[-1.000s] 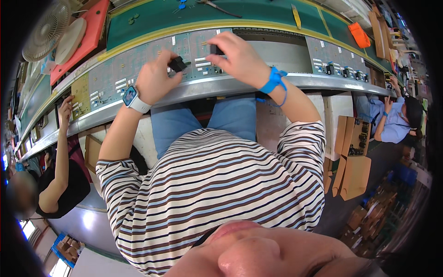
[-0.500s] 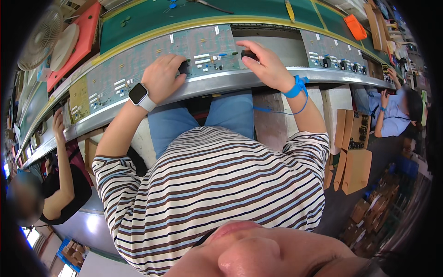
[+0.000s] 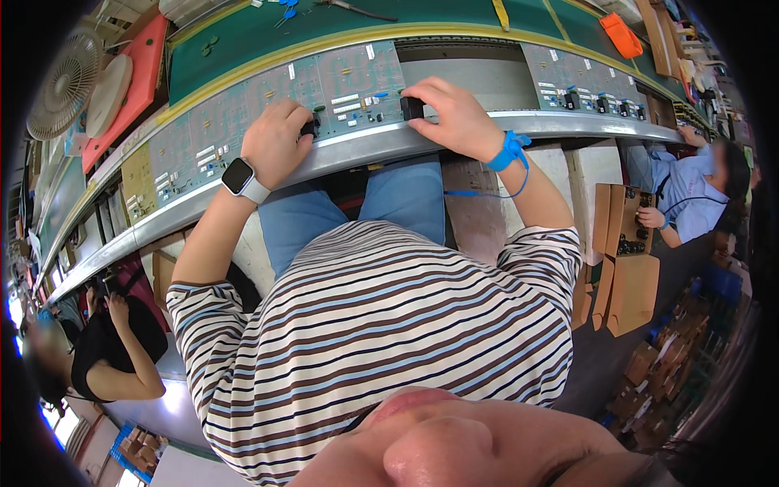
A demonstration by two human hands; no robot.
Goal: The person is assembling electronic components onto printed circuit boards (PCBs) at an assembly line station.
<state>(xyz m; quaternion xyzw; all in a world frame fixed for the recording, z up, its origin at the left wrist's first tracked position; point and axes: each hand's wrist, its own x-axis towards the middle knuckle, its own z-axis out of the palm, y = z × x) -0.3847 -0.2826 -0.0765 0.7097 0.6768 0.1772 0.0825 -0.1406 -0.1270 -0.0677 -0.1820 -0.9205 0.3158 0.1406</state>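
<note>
My left hand [image 3: 274, 144], with a watch at its wrist, is closed on a small black block-shaped component [image 3: 309, 127] at the near edge of a circuit board [image 3: 345, 79]. Most of that block is hidden by my fingers. Between thumb and fingers, my right hand [image 3: 457, 122] grips another black block-shaped component [image 3: 412, 108] by the board's right edge; whether it touches the board I cannot tell. White, blue and green parts sit on the board between my hands. A blue wrist strap [image 3: 511, 151] with a cord is around my right wrist.
A metal rail [image 3: 365, 142] runs along the near side. More circuit boards lie left and right [image 3: 580, 77]. Beyond is a green surface [image 3: 446, 16] with pliers [image 3: 357, 10] and an orange object [image 3: 621, 35]. An open carton [image 3: 629, 284] stands right; co-workers sit at both sides.
My right hand has moved slightly left, and its black block shows more fully at the board's edge. The right co-worker's hand has reached the carton; the left co-worker's arm has come down.
</note>
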